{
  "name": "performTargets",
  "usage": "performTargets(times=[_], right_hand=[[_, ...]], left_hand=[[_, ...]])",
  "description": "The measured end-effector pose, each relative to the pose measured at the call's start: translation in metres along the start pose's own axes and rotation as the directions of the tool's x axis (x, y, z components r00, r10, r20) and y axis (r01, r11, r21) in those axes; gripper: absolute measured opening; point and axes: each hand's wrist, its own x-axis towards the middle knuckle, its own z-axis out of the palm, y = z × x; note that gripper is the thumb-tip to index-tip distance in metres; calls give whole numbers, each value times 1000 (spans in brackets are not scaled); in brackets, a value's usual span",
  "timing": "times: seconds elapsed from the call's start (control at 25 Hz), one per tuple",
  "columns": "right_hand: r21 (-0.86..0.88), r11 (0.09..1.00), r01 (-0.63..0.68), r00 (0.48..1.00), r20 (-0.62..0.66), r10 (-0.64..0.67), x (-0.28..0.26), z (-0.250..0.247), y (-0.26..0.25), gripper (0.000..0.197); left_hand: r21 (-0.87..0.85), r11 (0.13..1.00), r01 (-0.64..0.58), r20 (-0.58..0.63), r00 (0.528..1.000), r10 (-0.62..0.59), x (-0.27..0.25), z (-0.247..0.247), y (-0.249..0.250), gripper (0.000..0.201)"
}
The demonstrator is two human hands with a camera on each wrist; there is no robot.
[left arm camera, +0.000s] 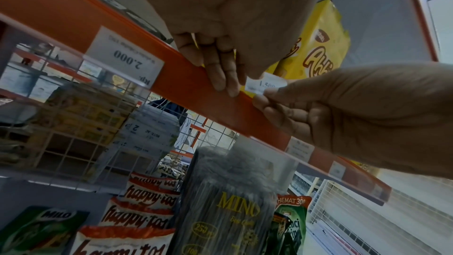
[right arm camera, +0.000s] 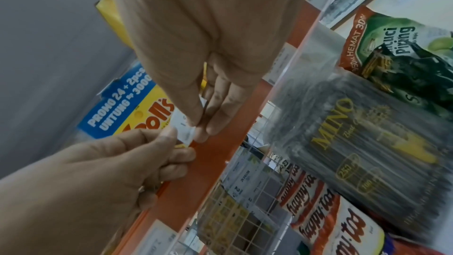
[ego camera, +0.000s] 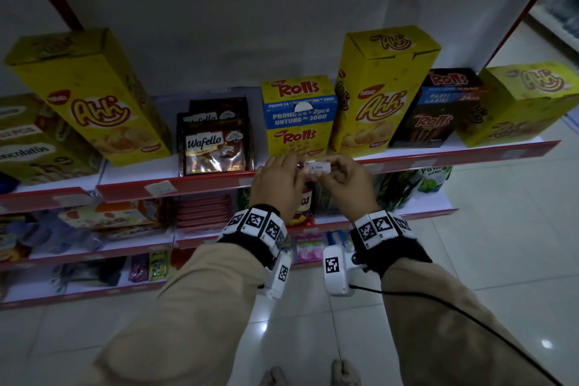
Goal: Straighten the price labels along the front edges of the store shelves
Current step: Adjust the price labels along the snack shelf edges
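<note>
A small white price label (ego camera: 317, 167) printed "1.500" sits at the top of the red shelf rail (ego camera: 438, 157), below the yellow Roll's box (ego camera: 299, 117). My left hand (ego camera: 299, 166) pinches its left end between thumb and forefinger. My right hand (ego camera: 326, 173) pinches its right end. In the left wrist view the label (left arm camera: 266, 84) stands above the rail (left arm camera: 186, 77), not inside its clear strip, with the left hand (left arm camera: 241, 79) and right hand (left arm camera: 266, 96) on it. The right wrist view shows the label (right arm camera: 183, 128) between right hand (right arm camera: 199, 126) and left hand (right arm camera: 177, 144).
Further left, another label (ego camera: 158, 187) sits in the rail; it reads "2.000" (left arm camera: 125, 56). Yellow Ahh boxes (ego camera: 382, 91), Wafello packs (ego camera: 216, 147) and a dark Roll's box (ego camera: 438, 110) stand on the shelf. Snack bags (left arm camera: 147, 197) fill lower shelves. Tiled floor lies behind me.
</note>
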Motion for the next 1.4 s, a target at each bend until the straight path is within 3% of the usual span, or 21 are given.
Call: performTargets(times=[0.12,0.24,0.48,0.8,1.04,1.28,1.4], right_hand=[[-188,974,125,992,15,-125,-1,-4,1,12],[-428,868,250,967,77,-241,4,-12,-1,13],[-598,723,347,931,125,-343,15,-9,-6,13],[-694,608,387,913,196,-358,7,-1,-1,13],[-806,413,424,898,316,-306,6,-4,-1,16],[-822,358,442,877,313,-364,5,-3,-3,12],[-837,344,426,878,290,-382,2,-2,-2,10]], left_hand=[[38,999,-8,-26,1000,9,0,0,1,16],[59,998,-38,-32,999,40,-2,-3,1,14],[120,992,-49,-20,998,52,-8,-12,-9,21],[209,976,-66,40,997,59,-9,-7,-11,26],[279,956,-96,14,995,96,-6,-4,-10,19],[221,964,-148,-121,977,177,-10,-2,-15,8],[239,961,-138,-73,985,159,-7,-3,-12,11]])
